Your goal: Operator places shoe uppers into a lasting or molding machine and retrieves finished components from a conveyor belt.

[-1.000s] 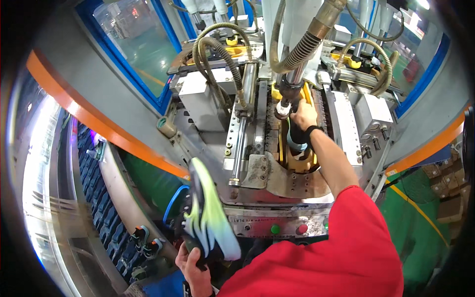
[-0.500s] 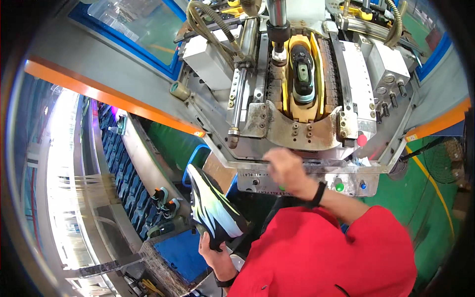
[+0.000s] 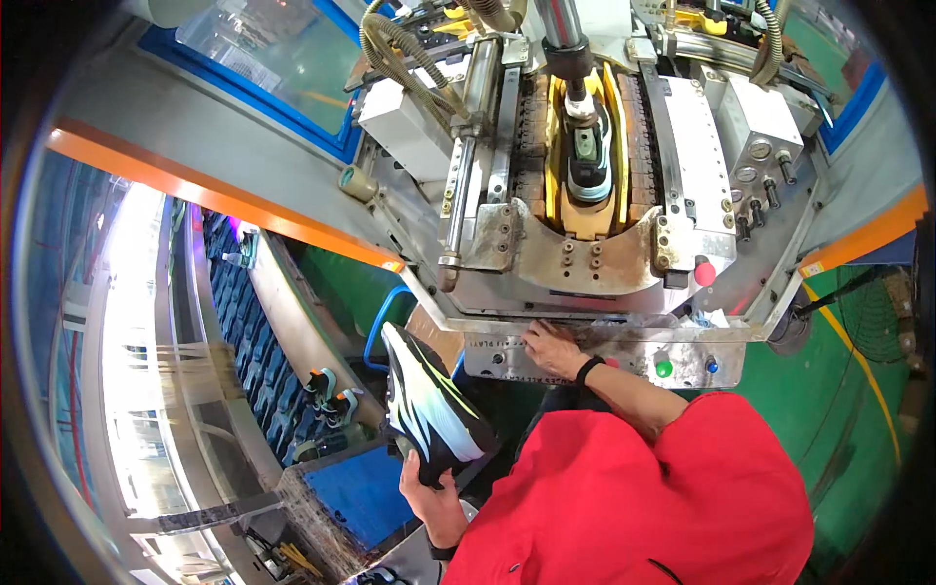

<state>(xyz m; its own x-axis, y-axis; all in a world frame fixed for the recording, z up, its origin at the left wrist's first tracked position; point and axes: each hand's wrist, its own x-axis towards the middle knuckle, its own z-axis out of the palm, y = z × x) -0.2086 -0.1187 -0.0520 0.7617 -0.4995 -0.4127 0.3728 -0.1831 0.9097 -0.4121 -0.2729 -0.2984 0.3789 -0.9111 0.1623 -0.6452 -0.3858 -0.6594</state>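
My left hand (image 3: 429, 495) grips a sneaker (image 3: 429, 414) by its black collar end. Its upper is black, pale yellow and light blue, with the toe pointing up and away from me. My right hand (image 3: 553, 349) rests on the metal control panel (image 3: 624, 363) along the machine's front, fingers partly bent and holding nothing. Past it, a dark shoe (image 3: 588, 174) lies in the machine between yellow side pads (image 3: 552, 171). A vertical press rod (image 3: 567, 63) has its white tip over this shoe, hiding part of it.
Left of me stands a blue-topped stand (image 3: 361, 497); beyond it runs a conveyor (image 3: 244, 322) with dark shoes (image 3: 331, 398) beside it. A green button (image 3: 664, 370), a blue button (image 3: 712, 367) and a red knob (image 3: 704, 273) sit right of my hand. Gauges (image 3: 760, 149) are farther right.
My right hand has come down onto the control panel. The press rod's tip, earlier beside the machine's shoe, is now over it. My left hand still holds the sneaker, nearly unmoved.
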